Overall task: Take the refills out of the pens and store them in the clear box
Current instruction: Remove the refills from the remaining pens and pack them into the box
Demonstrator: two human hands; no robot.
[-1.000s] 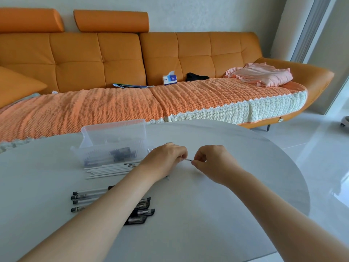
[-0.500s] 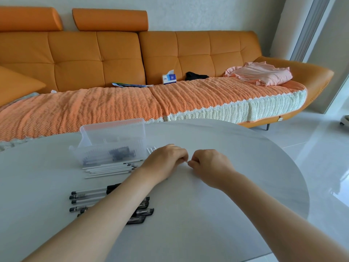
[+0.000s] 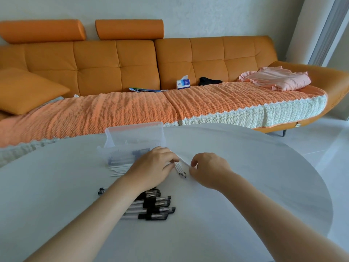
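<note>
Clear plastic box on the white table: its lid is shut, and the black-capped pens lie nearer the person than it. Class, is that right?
No. The head view shows the clear plastic box with its lid standing open, not shut. It sits on the white table, and the black-capped pens lie nearer the person.

Orange sofa (image 3: 117,61), white table (image 3: 236,186), black-capped pens (image 3: 153,207).

A round white table (image 3: 245,186) carries a clear box (image 3: 132,146) with its lid up. Thin white sticks (image 3: 119,170) lie side by side just in front of the box, a few refills (image 3: 180,170) lie near its right end, and black-capped pens (image 3: 154,207) lie in front of it, nearer the person.
</note>
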